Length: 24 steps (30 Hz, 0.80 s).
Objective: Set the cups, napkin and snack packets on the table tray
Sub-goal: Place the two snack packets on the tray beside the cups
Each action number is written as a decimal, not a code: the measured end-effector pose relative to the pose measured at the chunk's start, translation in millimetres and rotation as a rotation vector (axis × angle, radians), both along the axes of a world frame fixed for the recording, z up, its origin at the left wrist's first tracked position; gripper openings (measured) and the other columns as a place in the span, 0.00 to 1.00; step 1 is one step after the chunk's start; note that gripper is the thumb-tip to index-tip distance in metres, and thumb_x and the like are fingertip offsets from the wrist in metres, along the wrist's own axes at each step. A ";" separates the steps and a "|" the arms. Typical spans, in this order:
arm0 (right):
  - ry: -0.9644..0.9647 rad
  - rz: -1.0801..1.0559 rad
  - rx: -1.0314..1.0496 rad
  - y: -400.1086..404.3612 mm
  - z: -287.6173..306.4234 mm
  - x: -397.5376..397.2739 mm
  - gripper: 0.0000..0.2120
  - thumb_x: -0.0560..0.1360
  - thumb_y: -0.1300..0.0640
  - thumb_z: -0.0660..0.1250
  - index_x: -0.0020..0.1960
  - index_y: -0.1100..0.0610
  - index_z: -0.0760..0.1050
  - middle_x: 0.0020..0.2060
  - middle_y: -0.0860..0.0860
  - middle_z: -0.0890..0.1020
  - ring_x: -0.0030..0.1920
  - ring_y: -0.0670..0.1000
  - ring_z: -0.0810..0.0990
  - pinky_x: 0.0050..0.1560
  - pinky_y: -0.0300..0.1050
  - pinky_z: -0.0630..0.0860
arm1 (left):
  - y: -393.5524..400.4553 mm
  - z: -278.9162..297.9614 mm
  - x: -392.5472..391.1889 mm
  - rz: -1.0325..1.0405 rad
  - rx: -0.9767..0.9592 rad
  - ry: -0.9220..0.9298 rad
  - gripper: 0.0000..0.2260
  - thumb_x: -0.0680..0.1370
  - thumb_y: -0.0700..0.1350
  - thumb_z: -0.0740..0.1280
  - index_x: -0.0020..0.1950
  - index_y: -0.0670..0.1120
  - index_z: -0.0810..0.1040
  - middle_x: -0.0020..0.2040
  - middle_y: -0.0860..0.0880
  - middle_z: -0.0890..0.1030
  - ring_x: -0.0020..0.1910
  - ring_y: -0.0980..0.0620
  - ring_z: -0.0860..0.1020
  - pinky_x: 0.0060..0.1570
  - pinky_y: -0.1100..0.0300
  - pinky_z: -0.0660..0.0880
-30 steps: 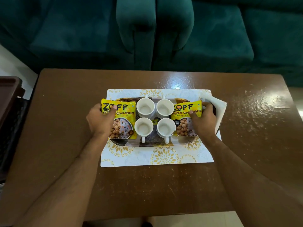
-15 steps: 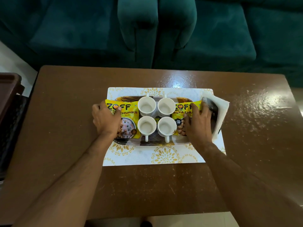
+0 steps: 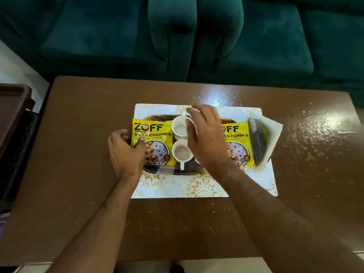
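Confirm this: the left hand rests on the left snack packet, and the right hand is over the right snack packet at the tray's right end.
Not quite. In the head view, the right hand is over the white cups in the tray's middle, not the right snack packet. The left hand does rest on the left snack packet.

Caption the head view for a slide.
Left hand on a snack packet, right hand over the cups on the tray.
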State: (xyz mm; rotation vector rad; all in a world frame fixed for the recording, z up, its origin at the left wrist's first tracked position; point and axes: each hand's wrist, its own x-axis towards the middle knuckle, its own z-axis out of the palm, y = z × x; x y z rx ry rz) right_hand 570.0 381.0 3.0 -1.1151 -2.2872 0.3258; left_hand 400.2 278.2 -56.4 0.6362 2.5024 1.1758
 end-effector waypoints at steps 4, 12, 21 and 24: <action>-0.241 0.338 -0.201 -31.3 -1.7 -62.9 0.28 0.75 0.66 0.68 0.75 0.65 0.68 0.74 0.64 0.70 0.74 0.63 0.68 0.73 0.57 0.69 | -9.3 -3.2 -2.8 0.043 0.019 -0.074 0.19 0.69 0.49 0.75 0.58 0.47 0.76 0.51 0.48 0.82 0.50 0.47 0.81 0.49 0.54 0.74; -0.665 0.372 -0.248 -44.5 -42.1 -81.9 0.31 0.83 0.50 0.56 0.82 0.60 0.52 0.81 0.65 0.54 0.81 0.66 0.53 0.79 0.63 0.56 | -12.4 -4.2 -4.1 0.016 0.067 -0.094 0.14 0.71 0.41 0.74 0.55 0.47 0.77 0.47 0.48 0.82 0.42 0.48 0.81 0.39 0.64 0.72; -0.673 0.307 -0.271 -40.8 -35.4 -88.7 0.29 0.84 0.54 0.55 0.82 0.59 0.51 0.80 0.66 0.55 0.81 0.65 0.53 0.80 0.60 0.56 | -15.4 -3.4 -0.4 -0.053 0.058 0.004 0.11 0.73 0.42 0.74 0.53 0.46 0.78 0.52 0.46 0.79 0.44 0.48 0.78 0.42 0.61 0.69; -0.560 0.313 -0.228 -37.8 -27.3 -84.8 0.29 0.78 0.57 0.64 0.77 0.62 0.63 0.74 0.65 0.69 0.76 0.64 0.64 0.76 0.56 0.64 | -13.8 -1.6 0.0 -0.030 0.049 0.013 0.11 0.73 0.43 0.74 0.54 0.47 0.78 0.53 0.49 0.77 0.47 0.45 0.80 0.46 0.56 0.74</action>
